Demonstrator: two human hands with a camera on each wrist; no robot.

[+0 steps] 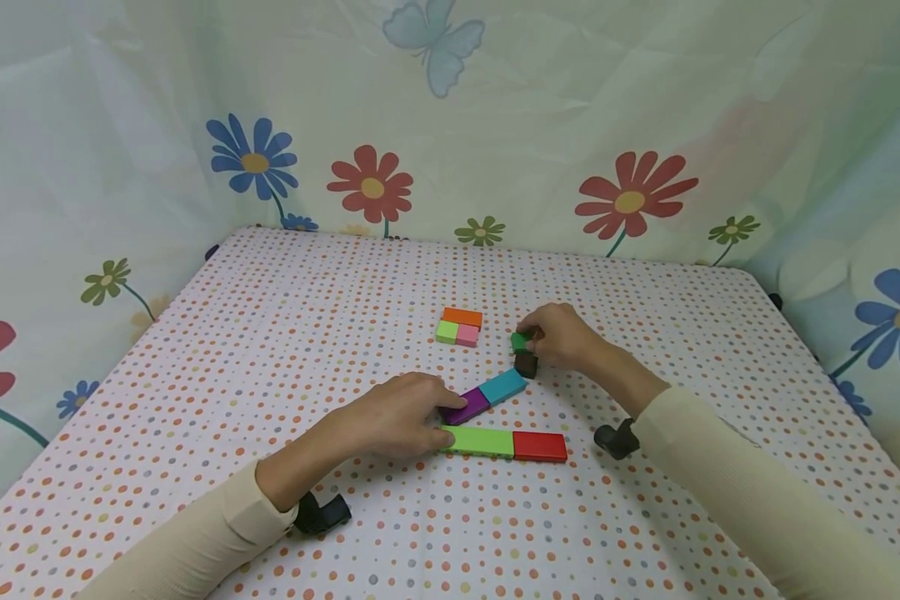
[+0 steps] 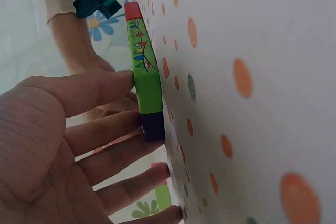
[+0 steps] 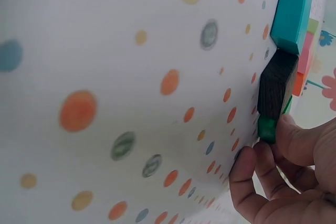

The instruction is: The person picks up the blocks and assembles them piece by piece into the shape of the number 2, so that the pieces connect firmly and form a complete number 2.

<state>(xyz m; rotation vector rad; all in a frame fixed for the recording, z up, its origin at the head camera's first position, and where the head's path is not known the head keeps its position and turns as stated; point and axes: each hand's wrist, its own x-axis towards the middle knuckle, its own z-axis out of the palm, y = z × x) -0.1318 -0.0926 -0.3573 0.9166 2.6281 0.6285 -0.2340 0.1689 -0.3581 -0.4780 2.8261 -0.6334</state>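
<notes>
My left hand (image 1: 403,417) lies with its index fingertip on the purple block (image 1: 468,407) and its thumb against the end of the long lime-green block (image 1: 480,441). In the left wrist view its fingers (image 2: 121,156) are fairly straight. A blue block (image 1: 502,386) continues from the purple one, and a red block (image 1: 540,447) continues from the lime-green one. My right hand (image 1: 562,337) pinches a small green block (image 3: 266,128), partly hidden by its fingertips. That block touches the dark brown block (image 3: 277,83), whose other end meets the blue block.
Behind the left hand, an orange block (image 1: 462,317) lies against a small lime block (image 1: 447,332) and a pink block (image 1: 467,335). A dotted cloth (image 1: 307,317) covers the table. A flower-printed curtain (image 1: 495,150) stands behind it.
</notes>
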